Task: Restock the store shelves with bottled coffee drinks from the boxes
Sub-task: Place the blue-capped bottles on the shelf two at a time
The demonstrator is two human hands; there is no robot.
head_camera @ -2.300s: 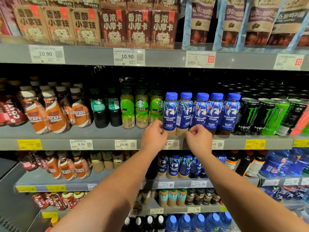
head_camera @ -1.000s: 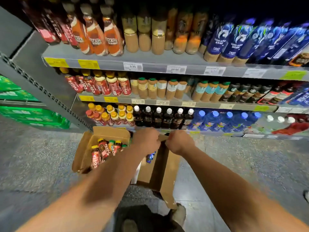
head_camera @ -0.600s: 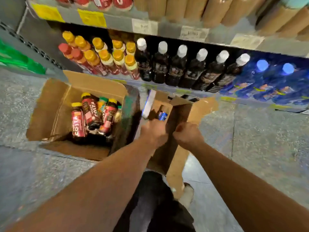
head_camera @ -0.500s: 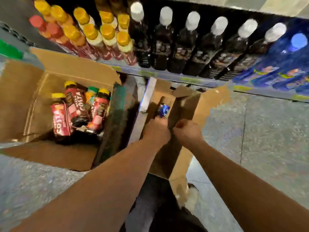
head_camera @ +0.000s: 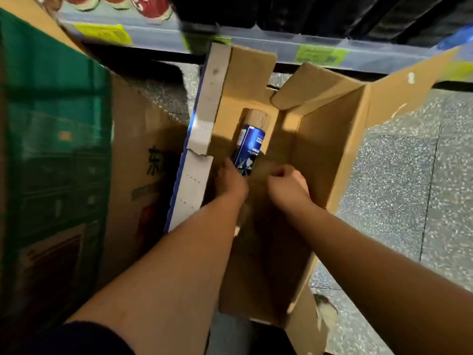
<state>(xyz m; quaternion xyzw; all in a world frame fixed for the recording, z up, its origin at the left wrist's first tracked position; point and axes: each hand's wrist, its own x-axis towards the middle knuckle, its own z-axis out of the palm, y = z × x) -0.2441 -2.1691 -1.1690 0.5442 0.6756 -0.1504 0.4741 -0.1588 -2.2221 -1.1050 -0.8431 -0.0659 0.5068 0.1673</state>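
A single blue-labelled coffee bottle [head_camera: 250, 143] lies on its side on the floor of an open cardboard box [head_camera: 322, 149], its tan base pointing towards the shelf. My left hand [head_camera: 230, 179] is down inside the box, and its fingers close over the bottle's near end. My right hand [head_camera: 286, 184] is also inside the box, just right of the bottle, curled into a fist with nothing visible in it. The bottle's cap is hidden behind my left hand.
A second, taller carton [head_camera: 128, 162] with green print stands close on the left. The lowest shelf edge [head_camera: 256, 39] with yellow-green price tags runs along the top, dark bottles above it. The box flaps stick out to the right over speckled floor [head_camera: 399, 180].
I have turned from the upper shelf down to the boxes on the floor. Both hands have dropped into the right-hand box, and my left hand has reached the blue bottle.
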